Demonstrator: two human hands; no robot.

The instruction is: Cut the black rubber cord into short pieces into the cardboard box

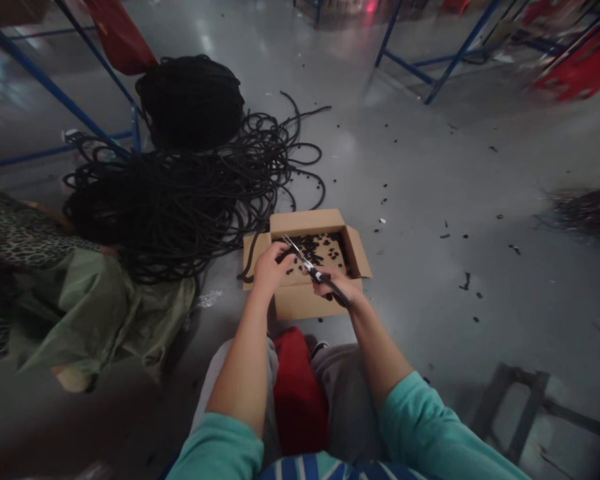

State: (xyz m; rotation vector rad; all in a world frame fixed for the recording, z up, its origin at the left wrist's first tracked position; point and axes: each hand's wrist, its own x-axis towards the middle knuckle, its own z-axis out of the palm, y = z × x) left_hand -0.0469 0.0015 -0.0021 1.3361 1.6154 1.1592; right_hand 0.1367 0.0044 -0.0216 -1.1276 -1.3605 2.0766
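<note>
Blue-striped garment (305,467) — nearest, this side of box (317,303). R. hand (347,288): closed on scissors (316,272), over box. L. hand (267,268): pinching black cord (286,253), over box's left side; fingertips v. near blades, so a slip could nick skin. Cord pile (200,180), left of & beyond box: tangled — snag could tug cord askew, spoiling cut.

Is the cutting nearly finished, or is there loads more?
Short black pieces already lie in the box. The right hand holds scissors; the left hand pinches something black. Probably loads remains: a big cord tangle covers the floor beside it.
</note>
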